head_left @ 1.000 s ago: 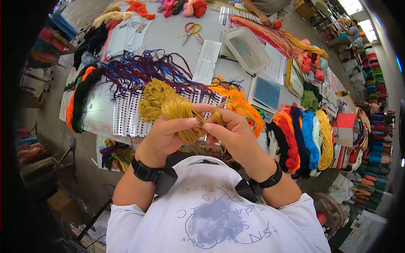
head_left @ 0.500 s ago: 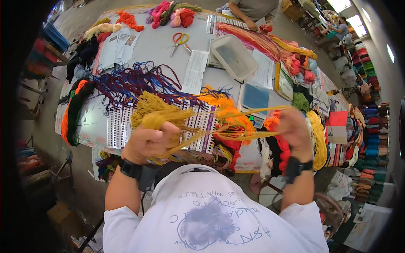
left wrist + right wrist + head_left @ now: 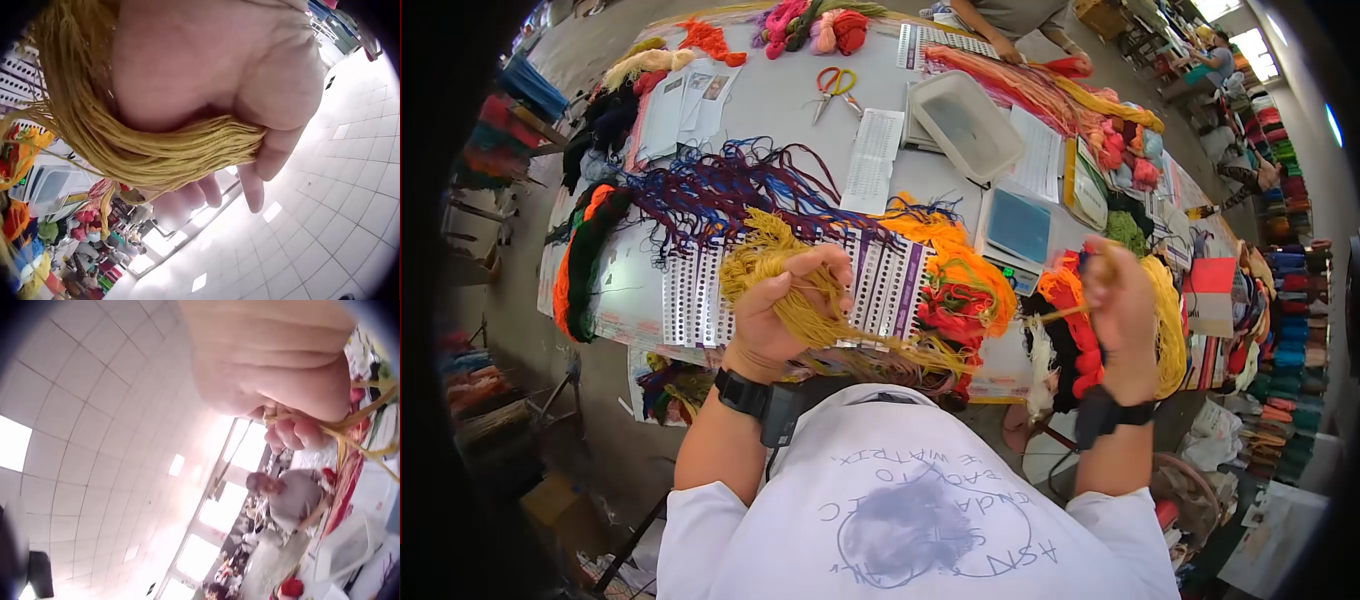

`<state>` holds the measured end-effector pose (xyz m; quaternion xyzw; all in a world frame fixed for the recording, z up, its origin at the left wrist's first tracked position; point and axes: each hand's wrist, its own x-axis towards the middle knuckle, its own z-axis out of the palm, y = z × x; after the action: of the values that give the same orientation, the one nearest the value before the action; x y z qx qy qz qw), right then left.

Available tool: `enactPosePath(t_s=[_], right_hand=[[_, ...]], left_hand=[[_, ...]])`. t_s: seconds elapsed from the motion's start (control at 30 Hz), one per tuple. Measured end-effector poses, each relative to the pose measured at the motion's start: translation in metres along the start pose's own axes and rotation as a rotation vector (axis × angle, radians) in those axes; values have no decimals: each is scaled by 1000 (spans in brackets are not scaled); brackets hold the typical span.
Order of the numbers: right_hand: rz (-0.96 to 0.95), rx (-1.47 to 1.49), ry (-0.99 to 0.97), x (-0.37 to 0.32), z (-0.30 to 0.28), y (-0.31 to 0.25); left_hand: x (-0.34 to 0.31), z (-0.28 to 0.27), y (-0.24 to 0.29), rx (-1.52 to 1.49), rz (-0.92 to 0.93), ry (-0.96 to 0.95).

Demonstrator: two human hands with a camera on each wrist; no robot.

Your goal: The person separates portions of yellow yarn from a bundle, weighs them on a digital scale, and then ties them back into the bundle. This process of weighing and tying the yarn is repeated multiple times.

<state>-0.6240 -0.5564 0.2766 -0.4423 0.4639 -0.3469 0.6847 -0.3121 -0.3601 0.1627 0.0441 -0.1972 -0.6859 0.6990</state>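
Observation:
My left hand (image 3: 785, 305) grips a thick hank of mustard-yellow yarn (image 3: 765, 255) above the near edge of the table; the left wrist view shows the mustard-yellow yarn (image 3: 156, 147) lying across my palm under curled fingers (image 3: 250, 181). My right hand (image 3: 1122, 305) is raised to the right and pinches a few mustard strands (image 3: 1060, 313) pulled from that hank; the right wrist view shows thin strands (image 3: 347, 428) caught under its fingertips (image 3: 294, 431). Perforated white sample cards (image 3: 880, 285) lie beneath the hank.
The grey table (image 3: 790, 100) carries blue and purple yarn (image 3: 720, 185), orange yarn (image 3: 955, 250), scissors (image 3: 832, 88), a clear tray (image 3: 965, 125), a scale (image 3: 1015, 225) and coloured hanks (image 3: 1100, 320) at the right. Another person's hands (image 3: 1010, 45) work at the far edge.
One second ago both hands met at the hank. My right hand then drew strands out to the right, and the stretched strands have since gone slack. The left hand rose a little.

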Motion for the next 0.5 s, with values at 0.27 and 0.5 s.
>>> enactPosePath(t_s=[0.27,0.5], right_hand=[[50,-108,-269,6,147,25],[71,29,-461,3,196,28]], left_hand=[[12,24,-6,-136,7,-55],[10,29,-3,-260,-12,-81]])
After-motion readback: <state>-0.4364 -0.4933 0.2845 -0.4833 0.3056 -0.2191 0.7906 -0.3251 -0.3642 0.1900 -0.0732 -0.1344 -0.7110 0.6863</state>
